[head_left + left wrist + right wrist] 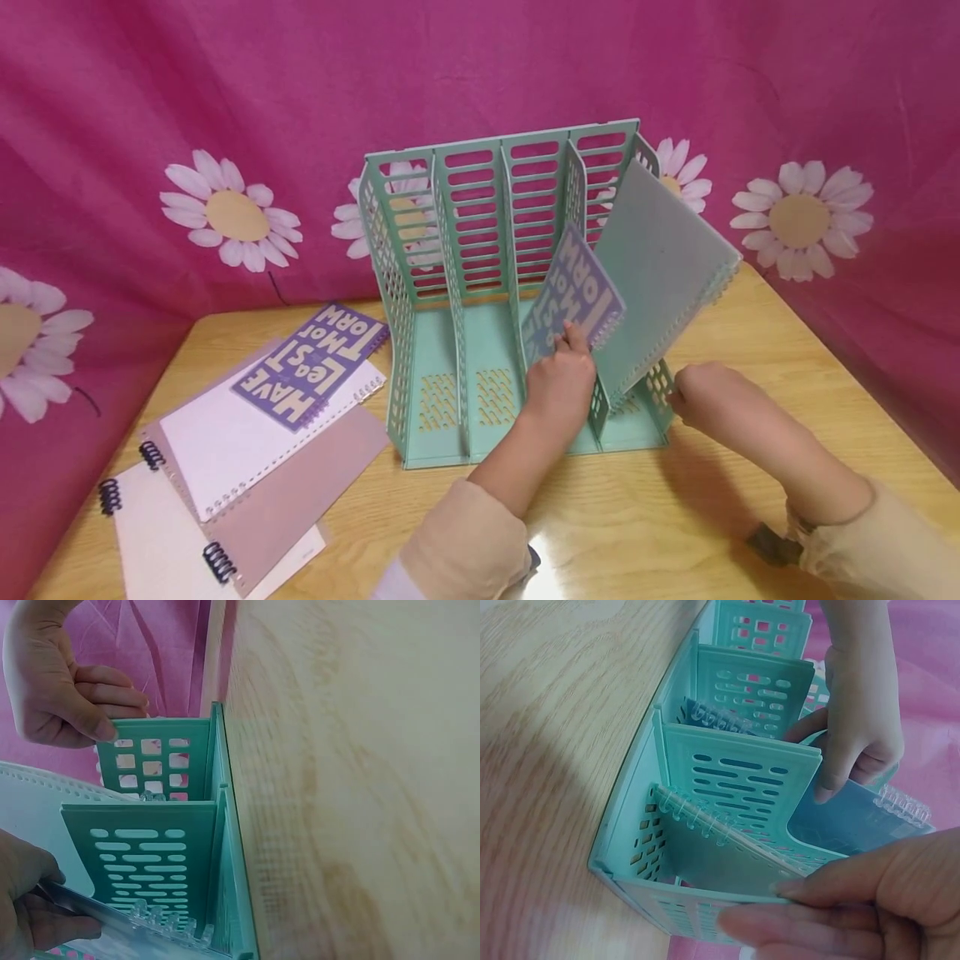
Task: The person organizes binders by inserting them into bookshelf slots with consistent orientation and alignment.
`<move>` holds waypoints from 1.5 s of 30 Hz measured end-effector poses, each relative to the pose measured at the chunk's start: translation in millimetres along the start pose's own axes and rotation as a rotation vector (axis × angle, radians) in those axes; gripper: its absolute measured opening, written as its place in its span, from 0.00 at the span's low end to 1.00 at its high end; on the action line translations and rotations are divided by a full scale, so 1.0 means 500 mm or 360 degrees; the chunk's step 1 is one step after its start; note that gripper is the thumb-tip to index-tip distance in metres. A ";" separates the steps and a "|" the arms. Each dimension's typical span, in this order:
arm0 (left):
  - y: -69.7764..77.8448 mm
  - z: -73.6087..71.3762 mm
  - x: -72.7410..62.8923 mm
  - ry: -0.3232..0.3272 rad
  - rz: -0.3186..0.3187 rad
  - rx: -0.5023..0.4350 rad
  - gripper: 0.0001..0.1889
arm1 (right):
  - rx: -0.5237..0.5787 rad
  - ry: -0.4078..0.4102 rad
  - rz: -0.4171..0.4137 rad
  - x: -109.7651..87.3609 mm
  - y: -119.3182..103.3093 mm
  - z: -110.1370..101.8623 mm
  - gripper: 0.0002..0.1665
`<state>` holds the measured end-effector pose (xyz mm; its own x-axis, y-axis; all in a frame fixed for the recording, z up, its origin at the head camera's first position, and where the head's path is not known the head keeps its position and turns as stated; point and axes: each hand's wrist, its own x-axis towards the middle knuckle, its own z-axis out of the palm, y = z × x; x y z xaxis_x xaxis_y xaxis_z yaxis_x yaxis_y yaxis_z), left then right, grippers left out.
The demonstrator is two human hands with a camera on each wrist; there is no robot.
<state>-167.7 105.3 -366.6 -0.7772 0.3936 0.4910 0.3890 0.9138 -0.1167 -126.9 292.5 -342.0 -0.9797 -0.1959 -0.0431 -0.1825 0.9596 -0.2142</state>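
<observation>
A mint-green file organizer (487, 333) with upright dividers stands on the table. My left hand (558, 387) pinches a small purple spiral notebook (581, 287) with large pale letters, its lower end down in the third compartment from the left. In the right wrist view, that hand (862, 727) reaches over the divider, thumb on the cover. My right hand (712, 396) holds the front edge of the organizer's right side wall, thumb at the rim in the left wrist view (64, 697). A larger pale-green spiral notebook (660, 258) leans tilted in the rightmost compartment, its coil toward me.
Left of the organizer lies a spread pile: another purple lettered notebook (311, 362) on a white spiral notebook (247, 433), over a mauve one (330, 475) and a cream one (161, 533) with black rings. A pink flowered cloth (480, 67) hangs behind the wooden table (637, 525).
</observation>
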 end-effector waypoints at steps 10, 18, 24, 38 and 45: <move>-0.016 0.001 -0.003 -0.0029 0.0036 -0.0120 0.24 | -0.0017 -0.0022 0.0010 0.000 -0.003 -0.002 0.14; -0.024 -0.009 0.000 -0.0065 0.0041 0.0021 0.22 | -0.0036 -0.0092 0.0013 0.002 -0.002 -0.007 0.12; -0.032 -0.014 -0.003 -0.0062 0.0060 0.0043 0.23 | -0.0057 -0.0100 0.0014 0.003 -0.006 -0.008 0.15; -0.052 -0.007 -0.024 0.0167 0.0188 0.0022 0.21 | -0.0176 -0.0028 -0.0008 0.000 -0.023 -0.048 0.14; -0.073 -0.055 -0.022 -0.0162 0.0127 -0.0205 0.21 | -0.0193 0.0070 -0.0052 -0.016 -0.038 -0.071 0.15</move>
<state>-159.8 64.6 -344.1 -0.7846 0.4786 0.3941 0.5066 0.8614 -0.0374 -118.5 283.0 -302.8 -0.9752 -0.2212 0.0053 -0.2207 0.9707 -0.0953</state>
